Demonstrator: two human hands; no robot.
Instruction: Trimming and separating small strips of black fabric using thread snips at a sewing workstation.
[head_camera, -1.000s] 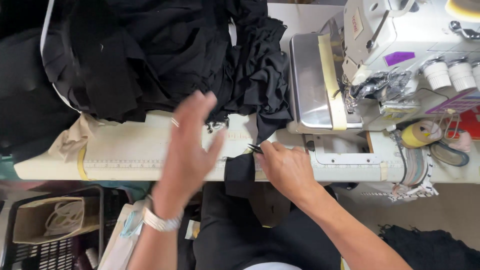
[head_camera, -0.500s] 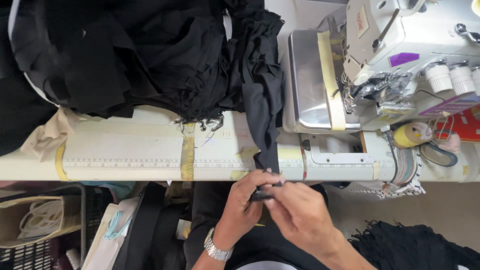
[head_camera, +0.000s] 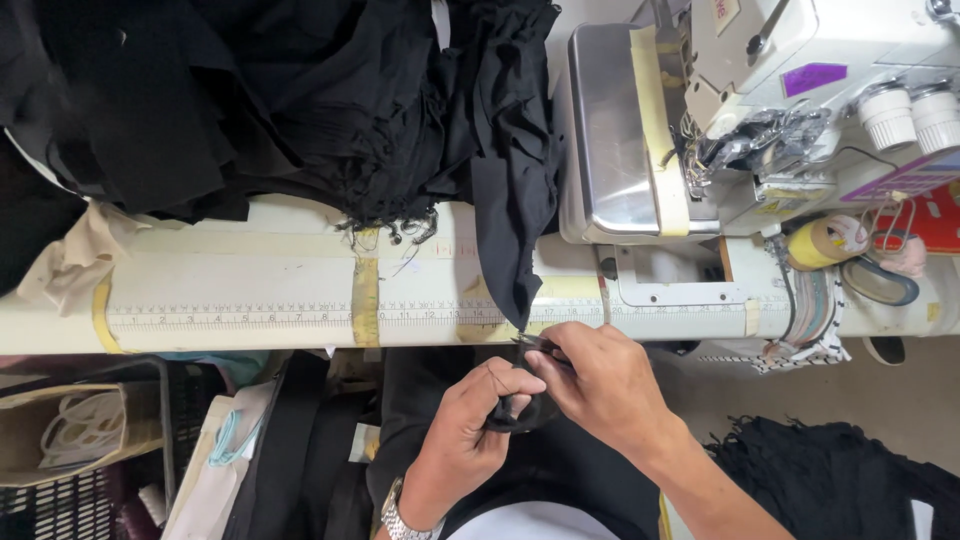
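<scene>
My left hand (head_camera: 478, 415) pinches a small piece of black fabric (head_camera: 515, 412) just below the table's front edge. My right hand (head_camera: 600, 385) grips small thread snips (head_camera: 537, 345), whose tips touch the lower end of a black fabric strip (head_camera: 510, 210) that hangs down from the pile. Both hands meet over my lap. A large heap of black garments (head_camera: 270, 110) lies on the table to the left of the sewing machine (head_camera: 760, 110).
A measuring tape (head_camera: 250, 318) runs along the white table's front edge (head_camera: 220, 340). Tape rolls (head_camera: 828, 240) and white thread cones (head_camera: 905, 115) sit at the right. A crate with a cardboard box (head_camera: 70, 440) stands at lower left. More black cloth (head_camera: 830, 475) lies on the floor at the right.
My left hand came down from the table top to join my right hand below the edge. It now holds the fabric piece while the snips stay at the strip's end.
</scene>
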